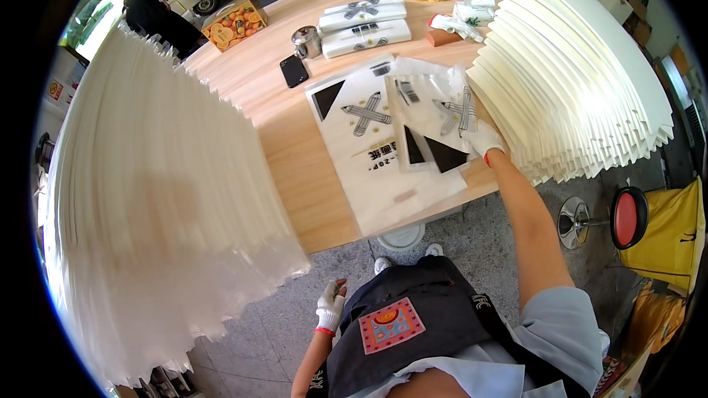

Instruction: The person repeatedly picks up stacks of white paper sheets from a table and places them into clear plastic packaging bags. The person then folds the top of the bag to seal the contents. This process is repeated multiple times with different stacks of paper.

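My right hand [484,139], in a white glove with a red cuff, rests at the right edge of a printed clear plastic bag [408,114] with pencil drawings and black triangles. Its fingers blend into the white bag, so their grip is hard to make out. Beneath lies another printed bag [369,191], flat on the table and reaching its front edge. My left hand [330,305], gloved with bare fingertips, hangs beside the dark apron, away from the table. Its fingers are loosely bent and apart, with nothing in them.
A tall stack of clear plastic bags [162,199] stands at left, a fanned stack of white paper [568,81] at right. Behind are folded bag bundles [366,38], a metal cup [306,43], a phone [293,71] and an orange-printed box [236,23]. A stool [627,217] stands right.
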A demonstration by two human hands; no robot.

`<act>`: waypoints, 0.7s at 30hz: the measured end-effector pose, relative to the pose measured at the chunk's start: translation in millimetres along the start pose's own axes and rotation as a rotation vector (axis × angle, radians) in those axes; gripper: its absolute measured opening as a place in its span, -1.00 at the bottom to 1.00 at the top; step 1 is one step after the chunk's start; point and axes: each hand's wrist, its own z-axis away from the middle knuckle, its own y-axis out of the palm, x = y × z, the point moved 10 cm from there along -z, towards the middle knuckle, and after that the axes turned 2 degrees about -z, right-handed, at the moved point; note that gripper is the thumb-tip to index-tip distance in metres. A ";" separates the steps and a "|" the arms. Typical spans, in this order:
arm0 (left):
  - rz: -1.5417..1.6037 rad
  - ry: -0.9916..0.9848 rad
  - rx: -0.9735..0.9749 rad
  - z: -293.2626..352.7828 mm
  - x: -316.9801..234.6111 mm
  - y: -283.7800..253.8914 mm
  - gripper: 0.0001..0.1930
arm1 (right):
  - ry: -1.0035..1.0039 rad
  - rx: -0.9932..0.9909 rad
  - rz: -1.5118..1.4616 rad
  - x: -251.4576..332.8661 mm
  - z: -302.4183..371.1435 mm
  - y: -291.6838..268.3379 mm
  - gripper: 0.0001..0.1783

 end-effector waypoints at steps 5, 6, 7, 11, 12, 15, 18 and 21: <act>0.016 0.046 0.008 -15.2 -8.7 2.3 -0.76 | 0.116 0.176 -0.312 4.9 1.7 -3.6 -0.39; 0.011 0.047 0.002 -16.1 -3.1 3.1 -0.76 | 0.100 0.129 -0.267 25.0 12.4 -13.7 -0.37; 0.003 0.059 -0.002 -19.2 -2.2 3.2 -0.76 | 0.085 0.071 -0.227 40.0 17.5 -27.1 -0.36; 0.017 -0.020 0.065 -22.4 -3.3 12.5 -0.77 | 0.154 -0.124 -0.187 17.9 -31.9 6.2 -0.07; 0.003 -0.015 0.061 -21.1 -3.9 13.2 -0.77 | 0.198 -0.102 -0.150 16.6 -36.6 16.1 -0.13; 0.013 0.008 0.036 -13.4 7.6 13.2 -0.77 | 0.270 0.021 -0.061 18.9 -45.8 38.4 -0.38; 0.018 0.008 0.035 -6.2 13.5 12.3 -0.77 | 0.098 -0.062 -0.165 23.8 -61.4 30.8 -0.45; 0.020 0.008 -0.003 0.4 16.5 12.4 -0.77 | -0.102 -0.132 -0.302 63.5 -37.2 -3.1 -0.52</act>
